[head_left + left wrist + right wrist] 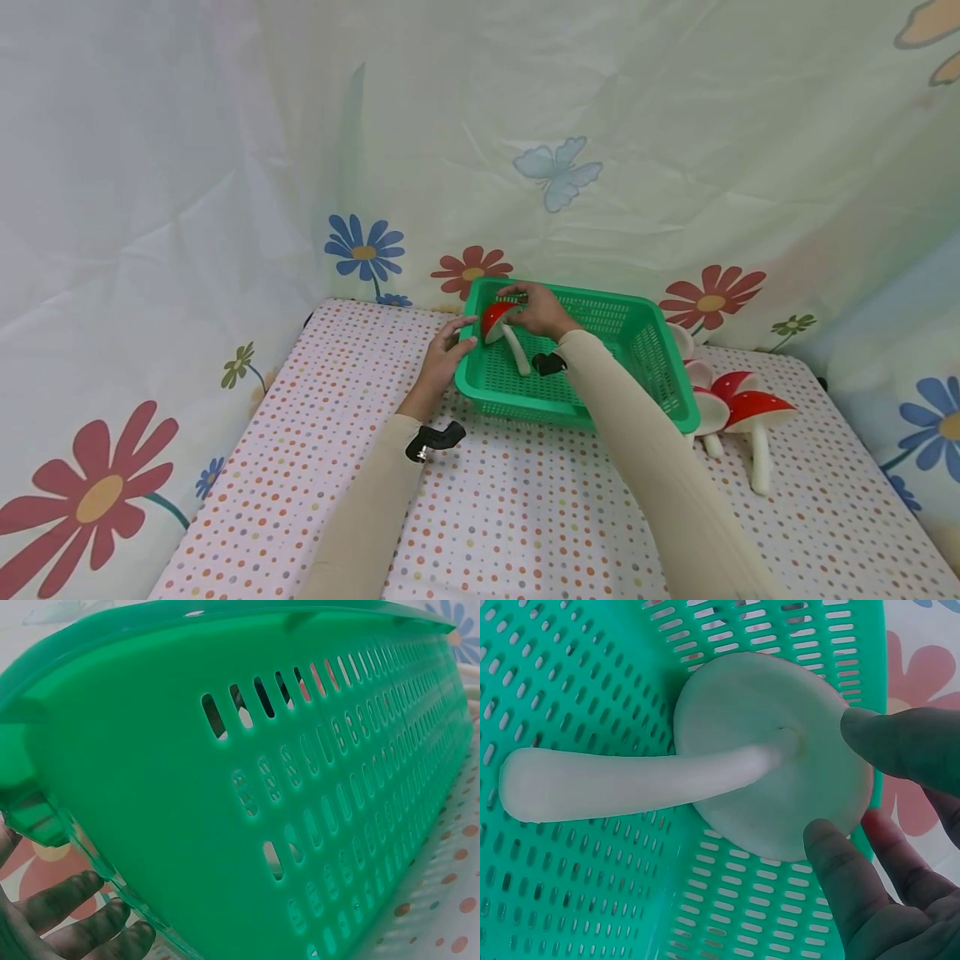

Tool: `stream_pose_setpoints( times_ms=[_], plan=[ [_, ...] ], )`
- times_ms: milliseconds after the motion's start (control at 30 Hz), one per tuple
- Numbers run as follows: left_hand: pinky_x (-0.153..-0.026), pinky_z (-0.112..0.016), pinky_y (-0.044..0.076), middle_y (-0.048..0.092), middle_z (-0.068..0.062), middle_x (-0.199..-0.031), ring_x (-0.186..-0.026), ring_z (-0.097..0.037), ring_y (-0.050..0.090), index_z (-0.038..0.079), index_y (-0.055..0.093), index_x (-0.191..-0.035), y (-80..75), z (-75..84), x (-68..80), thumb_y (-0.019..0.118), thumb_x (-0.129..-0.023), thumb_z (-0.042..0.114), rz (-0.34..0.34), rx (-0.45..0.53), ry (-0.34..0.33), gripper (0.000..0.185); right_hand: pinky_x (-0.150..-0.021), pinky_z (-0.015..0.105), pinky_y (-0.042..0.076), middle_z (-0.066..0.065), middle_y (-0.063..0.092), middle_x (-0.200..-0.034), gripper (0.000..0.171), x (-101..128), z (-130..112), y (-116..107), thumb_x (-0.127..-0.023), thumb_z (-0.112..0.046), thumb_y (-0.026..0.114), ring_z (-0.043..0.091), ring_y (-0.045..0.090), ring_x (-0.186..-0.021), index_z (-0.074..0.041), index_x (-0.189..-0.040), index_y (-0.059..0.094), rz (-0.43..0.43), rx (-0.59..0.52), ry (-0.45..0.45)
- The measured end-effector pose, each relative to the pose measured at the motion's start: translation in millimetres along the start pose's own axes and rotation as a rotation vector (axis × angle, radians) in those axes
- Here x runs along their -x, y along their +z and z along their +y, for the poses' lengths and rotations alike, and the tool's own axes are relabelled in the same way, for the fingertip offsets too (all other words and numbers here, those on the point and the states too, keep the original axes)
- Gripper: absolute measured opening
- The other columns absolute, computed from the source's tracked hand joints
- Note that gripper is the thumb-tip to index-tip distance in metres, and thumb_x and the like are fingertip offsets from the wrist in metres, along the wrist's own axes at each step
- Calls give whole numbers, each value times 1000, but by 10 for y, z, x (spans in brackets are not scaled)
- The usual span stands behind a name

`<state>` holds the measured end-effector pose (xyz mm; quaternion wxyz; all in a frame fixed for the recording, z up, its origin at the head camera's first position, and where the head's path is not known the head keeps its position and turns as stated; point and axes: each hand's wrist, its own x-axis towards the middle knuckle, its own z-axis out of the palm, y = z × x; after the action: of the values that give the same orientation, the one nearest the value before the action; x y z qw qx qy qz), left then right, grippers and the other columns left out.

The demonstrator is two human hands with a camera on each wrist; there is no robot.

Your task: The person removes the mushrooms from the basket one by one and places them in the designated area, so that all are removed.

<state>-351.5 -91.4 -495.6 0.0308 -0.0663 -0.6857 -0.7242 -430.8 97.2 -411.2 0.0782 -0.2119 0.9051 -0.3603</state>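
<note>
Both sleeved forearms fill the bottom of the head view, reaching up the dotted tablecloth (525, 517) toward the green basket (645, 367).

Right hand (538, 310): inside the basket at its far-left corner, fingers curled around the cap of a toy mushroom (501, 327). Right wrist view confirms it: fingertips (832, 855) pinch the cap rim, pale underside of the mushroom (765, 750) faces the camera, white stem runs left and lies along the perforated basket floor (570, 900). Red top of the cap faces the basket's wall/corner. Cap looks tilted, not flat; can't tell if it's resting on the floor or lifted.

Left hand (446, 354): outside the basket at its left end, fingers mostly straight, thumb up by the rim. Left wrist view shows fingers (75, 900) along the bottom corner of the basket (187, 787). Looks like steadying contact, not a full grip. Holds nothing else.

Basket sits on the cloth toward the table's back, a bit right of centre.

More red-and-white mushrooms (753, 417) lie on the cloth just right of the basket, a few packed together, stems toward the camera. Floral curtain (480, 150) behind the table.
</note>
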Motion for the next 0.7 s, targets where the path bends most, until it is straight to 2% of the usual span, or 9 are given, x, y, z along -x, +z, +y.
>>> stream_pose_setpoints(
  times_ms=[433, 700],
  plan=[
    [-104, -52, 45, 46, -8, -149, -133, -30, 49, 21, 53, -142, 1, 28, 12, 54, -102, 17, -1, -18, 7, 40, -100, 50, 50, 18, 46, -148, 50, -79, -13, 50, -92, 0, 62, 40, 47, -132, -4, -141, 51, -20, -3, 16],
    [-104, -53, 44, 45, -7, -150, -135, -30, 47, 20, 53, -141, -12, 26, 4, 54, -101, 17, -4, -11, 10, 40, -102, 50, 48, 16, 46, -148, 48, -135, 33, 108, -94, -3, 63, 38, 46, -134, -7, -140, 51, -8, 14, 27]
  ],
)
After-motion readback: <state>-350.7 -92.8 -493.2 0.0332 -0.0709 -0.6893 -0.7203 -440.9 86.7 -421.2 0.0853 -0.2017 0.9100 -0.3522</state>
